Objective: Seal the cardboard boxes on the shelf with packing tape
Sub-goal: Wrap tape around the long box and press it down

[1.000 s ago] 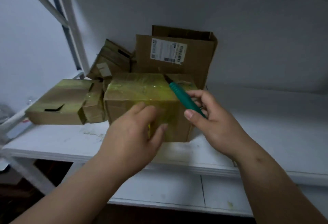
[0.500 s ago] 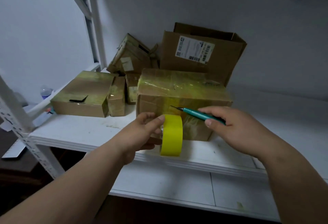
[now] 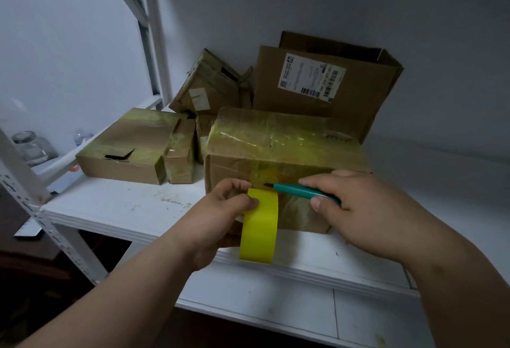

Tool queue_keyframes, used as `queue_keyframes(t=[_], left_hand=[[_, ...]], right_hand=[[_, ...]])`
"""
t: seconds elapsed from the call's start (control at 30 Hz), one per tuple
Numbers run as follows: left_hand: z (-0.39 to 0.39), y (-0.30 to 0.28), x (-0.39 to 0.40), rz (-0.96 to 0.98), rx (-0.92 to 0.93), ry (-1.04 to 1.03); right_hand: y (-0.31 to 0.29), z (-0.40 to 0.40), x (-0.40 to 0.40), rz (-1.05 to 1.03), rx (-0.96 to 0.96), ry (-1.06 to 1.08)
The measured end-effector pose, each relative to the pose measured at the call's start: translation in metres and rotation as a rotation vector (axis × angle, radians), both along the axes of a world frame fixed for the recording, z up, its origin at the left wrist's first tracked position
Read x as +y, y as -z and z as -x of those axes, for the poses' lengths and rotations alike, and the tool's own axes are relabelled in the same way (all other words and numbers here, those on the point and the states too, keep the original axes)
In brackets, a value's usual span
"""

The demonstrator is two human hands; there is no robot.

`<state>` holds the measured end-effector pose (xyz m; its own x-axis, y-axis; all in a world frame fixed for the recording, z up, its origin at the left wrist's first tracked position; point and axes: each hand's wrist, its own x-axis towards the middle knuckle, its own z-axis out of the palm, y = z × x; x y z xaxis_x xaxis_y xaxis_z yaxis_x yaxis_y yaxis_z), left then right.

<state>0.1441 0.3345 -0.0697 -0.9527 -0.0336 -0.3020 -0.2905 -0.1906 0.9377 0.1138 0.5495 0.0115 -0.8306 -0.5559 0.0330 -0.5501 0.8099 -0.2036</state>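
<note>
A white metal shelf point(image 3: 116, 209) stands against a pale wall, its slotted upright point(image 3: 36, 209) at the left edge and several cardboard boxes crowded toward the back. Nearest the front sits the taped box point(image 3: 276, 149), its top and front wrapped in glossy yellowish tape. To its left lies a flat box point(image 3: 124, 149) with a torn black opening in its top, and a narrow box point(image 3: 180, 154) stands touching that one's right side. Behind them a crumpled box point(image 3: 207, 85) leans tilted, and an open box point(image 3: 325, 91) with a white shipping label point(image 3: 311, 78) stands at the rear with its flaps up. The left hand point(image 3: 220, 218) pinches the yellow tape roll point(image 3: 259, 226) between thumb and curled fingers, holding it upright on edge against the lower front face of the taped box, just above the shelf's front lip. The right hand point(image 3: 358, 209) grips a green-handled cutter point(image 3: 303, 191) between thumb and fingers, its dark tip pointing left and lying at the top of the roll, perhaps touching the tape there, though the dim light makes contact hard to judge. Beyond the upright, a clear jar point(image 3: 29, 146) and a small bottle point(image 3: 81, 136) show faintly
</note>
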Motion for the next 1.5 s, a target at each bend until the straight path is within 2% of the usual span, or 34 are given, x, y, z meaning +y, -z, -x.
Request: queue_keyframes(t=[0.5,0.87,0.97,1.13,1.37,1.5], left_hand=[[-0.001,-0.001,0.009,-0.066,0.05,-0.091],[0.009,-0.008,-0.002,0.09,0.04,-0.025],[0.011,-0.006,-0.009,0.132,0.035,-0.002],[0.005,0.004,-0.016,0.15,-0.015,0.09],[0.001,0.011,-0.018,0.199,-0.012,0.129],[0.001,0.015,-0.016,0.274,0.008,0.113]], right_hand=[[-0.006,0.007,-0.009,-0.123,0.106,-0.029],[-0.015,0.018,-0.003,-0.213,0.113,0.001],[-0.017,0.02,0.003,-0.194,0.049,0.029],[-0.012,0.026,0.018,-0.068,-0.262,0.097],[0.035,0.038,0.027,-0.274,-0.441,0.091],[0.074,0.044,0.033,-0.313,-0.442,0.109]])
